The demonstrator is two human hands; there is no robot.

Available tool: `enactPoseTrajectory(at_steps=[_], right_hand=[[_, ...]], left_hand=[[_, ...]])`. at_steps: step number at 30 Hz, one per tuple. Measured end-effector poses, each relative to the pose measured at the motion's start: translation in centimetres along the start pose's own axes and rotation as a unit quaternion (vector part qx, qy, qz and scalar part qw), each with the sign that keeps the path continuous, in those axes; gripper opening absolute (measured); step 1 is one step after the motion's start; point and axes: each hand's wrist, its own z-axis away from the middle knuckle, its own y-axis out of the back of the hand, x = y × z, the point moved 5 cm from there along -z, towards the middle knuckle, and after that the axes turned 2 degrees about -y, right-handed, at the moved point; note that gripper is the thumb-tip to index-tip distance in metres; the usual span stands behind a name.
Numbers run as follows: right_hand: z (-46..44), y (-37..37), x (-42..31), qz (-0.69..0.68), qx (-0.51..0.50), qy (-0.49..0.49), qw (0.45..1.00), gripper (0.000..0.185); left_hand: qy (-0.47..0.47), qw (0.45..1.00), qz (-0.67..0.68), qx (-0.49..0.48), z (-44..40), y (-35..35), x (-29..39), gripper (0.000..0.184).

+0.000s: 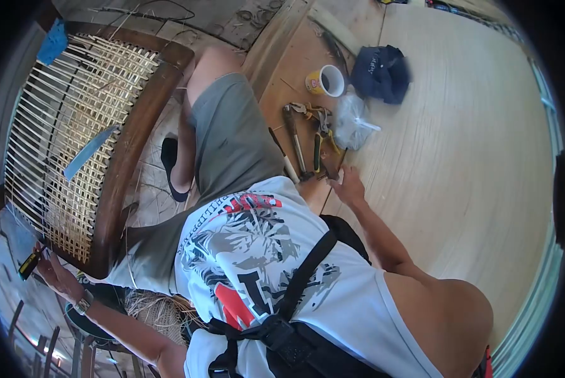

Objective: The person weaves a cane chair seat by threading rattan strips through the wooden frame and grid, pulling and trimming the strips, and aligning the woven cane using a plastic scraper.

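Observation:
My left hand [59,277], with a watch on its wrist, is at the lower corner of a wooden frame [126,151] with woven cane [84,170]. Its fingers close on a yellow-and-black tool [29,264]. On the right, my right hand [350,188] is at the edge of a pale board, beside a hammer [295,140] and yellow-and-black pliers [320,142]. The fingers are bent together at a small brown thing that is too unclear to name. Blue tape strips [88,154] lie on the cane, whose strands are loose and parallel at the far left.
A yellow-and-white cup [325,82], a clear plastic bag [353,123] and a dark blue cap [380,74] stand near the pale board [465,157]. My legs are beside the frame. Bundled cane strips [159,315] lie below it.

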Motion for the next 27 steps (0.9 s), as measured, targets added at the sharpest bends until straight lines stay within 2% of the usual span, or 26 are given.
enactPoseTrajectory(at_steps=[4, 6, 7, 9, 10, 12, 16, 18, 19, 21, 22, 24, 25, 27], right_hand=[[-0.6, 1.5, -0.7, 0.006, -0.009, 0.034, 0.999, 0.064], [-0.7, 2.7, -2.3, 0.003, -0.023, 0.052, 0.998, 0.051], [-1.6, 2.6, -3.0, 0.002, -0.02, 0.055, 0.998, 0.051], [-2.1, 3.3, -5.5, -0.074, 0.076, 0.183, 0.977, 0.038], [-2.0, 3.1, -6.4, -0.074, 0.077, 0.178, 0.978, 0.038], [-3.1, 3.0, -9.8, -0.082, 0.092, 0.216, 0.969, 0.025], [-4.5, -1.3, -12.2, -0.027, 0.038, 0.219, 0.975, 0.02], [-4.2, -1.8, -11.8, -0.118, 0.092, 0.151, 0.977, 0.017], [-4.0, -1.9, -11.6, -0.123, 0.087, 0.148, 0.977, 0.017], [-3.8, 0.1, -10.7, -0.148, 0.186, 0.134, 0.962, 0.018], [-3.3, 0.8, -10.6, -0.154, 0.183, 0.132, 0.962, 0.018], [-1.0, 1.0, -11.3, -0.177, 0.049, 0.228, 0.956, 0.021], [0.0, 0.8, -11.6, -0.182, 0.048, 0.226, 0.956, 0.021], [1.4, -0.9, -13.0, -0.122, -0.05, 0.235, 0.963, 0.026]], left_hand=[[-0.014, 1.0, -0.027, -0.007, 0.2, -0.1, -0.2, 0.047], [-0.053, 0.994, -0.098, -0.005, -0.2, 0.3, -2.1, 0.047], [-0.053, 0.995, -0.087, 0.005, 0.0, 0.2, -2.2, 0.048], [-0.048, 0.995, -0.081, 0.013, 0.4, 0.2, -2.2, 0.05], [-0.044, 0.996, -0.076, 0.017, 0.4, 0.1, -2.0, 0.052], [-0.033, 0.997, -0.064, 0.028, 0.6, -0.5, -1.9, 0.053], [-0.007, 0.999, -0.046, 0.021, 1.1, -0.6, -1.8, 0.056], [-0.005, 0.999, -0.048, 0.015, 1.2, -0.9, -1.2, 0.056], [-0.003, 0.998, -0.059, 0.025, 1.3, -0.8, -1.4, 0.056], [-0.007, 0.997, -0.076, 0.034, 1.5, -0.8, -1.4, 0.056], [0.0, 0.996, -0.081, 0.035, 1.5, -0.8, -1.3, 0.057], [0.016, 0.995, -0.093, 0.033, 1.8, -0.9, -1.1, 0.06], [0.015, 0.993, -0.114, 0.029, 1.7, -0.8, -1.2, 0.062], [0.022, 0.992, -0.118, 0.032, 1.5, -0.6, -2.4, 0.063]])
